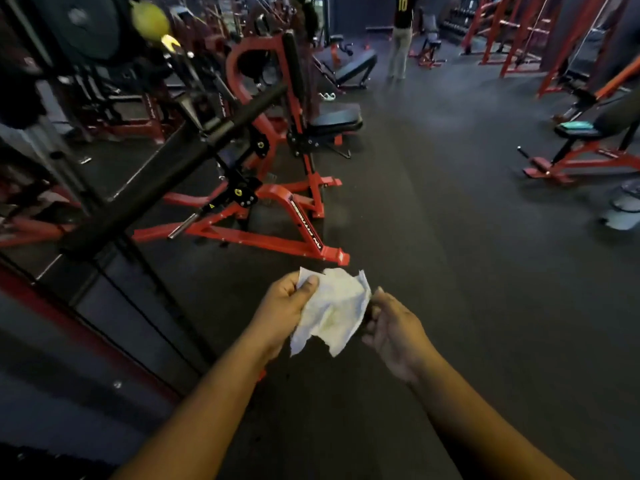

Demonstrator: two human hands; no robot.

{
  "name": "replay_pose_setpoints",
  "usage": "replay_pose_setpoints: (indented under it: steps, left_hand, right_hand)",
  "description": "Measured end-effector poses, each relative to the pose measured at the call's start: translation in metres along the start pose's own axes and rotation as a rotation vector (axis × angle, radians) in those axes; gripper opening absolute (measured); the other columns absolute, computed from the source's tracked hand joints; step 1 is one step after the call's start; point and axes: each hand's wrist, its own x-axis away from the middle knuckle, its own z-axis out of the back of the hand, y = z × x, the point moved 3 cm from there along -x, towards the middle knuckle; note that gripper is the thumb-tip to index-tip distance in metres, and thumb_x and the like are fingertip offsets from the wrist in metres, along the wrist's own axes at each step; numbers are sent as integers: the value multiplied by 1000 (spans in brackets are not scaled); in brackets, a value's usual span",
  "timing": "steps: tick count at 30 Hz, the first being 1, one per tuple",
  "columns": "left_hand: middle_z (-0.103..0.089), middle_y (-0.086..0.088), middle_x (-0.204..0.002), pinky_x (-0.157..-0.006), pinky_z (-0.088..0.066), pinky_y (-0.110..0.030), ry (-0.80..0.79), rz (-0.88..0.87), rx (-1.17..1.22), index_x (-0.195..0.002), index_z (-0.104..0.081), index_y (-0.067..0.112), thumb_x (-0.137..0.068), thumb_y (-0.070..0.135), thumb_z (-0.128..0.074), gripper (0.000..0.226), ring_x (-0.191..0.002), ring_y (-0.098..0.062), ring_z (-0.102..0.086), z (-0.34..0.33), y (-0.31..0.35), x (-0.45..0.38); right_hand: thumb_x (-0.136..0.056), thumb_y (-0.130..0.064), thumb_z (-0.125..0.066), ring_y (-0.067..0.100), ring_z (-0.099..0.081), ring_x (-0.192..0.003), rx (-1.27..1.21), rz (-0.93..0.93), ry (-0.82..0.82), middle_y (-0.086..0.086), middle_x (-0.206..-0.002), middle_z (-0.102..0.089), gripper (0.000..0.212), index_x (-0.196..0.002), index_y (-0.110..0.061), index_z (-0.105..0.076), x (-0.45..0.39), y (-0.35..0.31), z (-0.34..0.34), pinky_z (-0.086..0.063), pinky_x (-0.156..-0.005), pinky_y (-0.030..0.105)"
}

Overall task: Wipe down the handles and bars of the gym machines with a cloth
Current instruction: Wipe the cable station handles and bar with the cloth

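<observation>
White and crumpled, the cloth (334,311) hangs soft and creased between both hands over the dark, speckled rubber floor (467,237), low in the middle of the view. The left hand (282,306) has a closed grip on its upper left corner, thumb pressed across the fabric. The right hand (391,327) pinches the cloth's right edge with curled fingers. At 10 o'clock from the cloth, a long black padded bar (173,168) runs diagonally, matte and cylindrical. At 12 o'clock stands a red steel machine frame (277,209), glossy tubing with angular welded feet and a flat black seat pad (336,121). At 2 o'clock, well apart, a red bench (588,147) carries a folded teal item (575,125).
</observation>
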Motion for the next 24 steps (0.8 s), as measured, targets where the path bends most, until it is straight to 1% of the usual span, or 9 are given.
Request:
replay_pose_setpoints:
  steps: [2,4,7,11,14,16,19,22,24]
  left_hand:
    - [-78,-9,-101,-79,-58,-36,10,9,21,-111,-72,12,-106,25,-56,22,-93,-20,-72,-25,0,-4]
    - [-77,-8,-98,-78,-59,-36,19,28,26,-108,-73,11,-105,25,-58,20,-90,-19,-73,-46,-3,-7]
    - [-77,-9,-98,-82,-60,-42,4,47,-2,-105,-73,10,-104,29,-60,23,-92,-22,-73,-64,-5,-9]
    - [-76,-12,-99,-82,-60,-41,-4,58,-9,-109,-72,6,-105,31,-57,29,-92,-24,-73,-73,-4,-13]
    - [-76,-14,-108,-87,-61,-46,-48,94,-9,-117,-72,9,-106,34,-55,32,-103,-29,-74,-79,-7,-23]
    - [-76,-11,-110,-84,-61,-44,-23,166,19,-119,-71,13,-105,39,-55,34,-103,-28,-74,-84,-12,-30]
    - [-74,-11,-119,-91,-59,-48,-98,282,162,-128,-67,16,-97,43,-62,41,-110,-29,-72,-91,-32,-35]
    - [-74,-7,-123,-102,-55,-51,-246,294,7,-132,-65,17,-93,33,-71,42,-115,-26,-70,-95,-54,-41]
    - [-74,-4,-122,-102,-54,-52,-242,284,-40,-131,-66,18,-95,30,-71,39,-114,-24,-71,-93,-61,-52]
  right_hand:
    - [-102,-46,-57,33,-67,-101,12,-45,-55,20,-113,-69,44,-125,-8,-59,1,-2,16,-57,-91,53]
    - [-99,-31,-64,28,-71,-95,84,-64,-110,16,-112,-73,36,-126,-7,-61,3,-8,34,-60,-75,42]
    - [-100,-15,-64,25,-73,-92,166,-30,-142,22,-122,-70,31,-130,-9,-65,-1,-13,66,-58,-65,32]
    - [-102,-14,-61,28,-73,-105,179,-12,-104,13,-122,-73,30,-132,-15,-66,-8,-23,103,-61,-76,37]
    - [-101,-19,-63,32,-73,-104,162,-148,-107,18,-119,-73,26,-124,-9,-70,-13,-25,113,-60,-87,48]
    - [-99,-21,-67,33,-73,-98,146,-240,-76,21,-114,-73,24,-114,-3,-72,-18,-24,117,-60,-86,49]
    - [-100,-24,-64,32,-73,-97,81,-233,-14,15,-108,-75,16,-106,-10,-70,-30,-28,120,-61,-80,47]
    - [-101,-25,-61,32,-74,-100,73,-191,38,13,-110,-75,19,-108,-10,-70,-45,-35,125,-60,-89,55]
    - [-101,-24,-61,35,-73,-104,142,-185,53,13,-112,-75,20,-112,-10,-70,-55,-41,129,-58,-92,59]
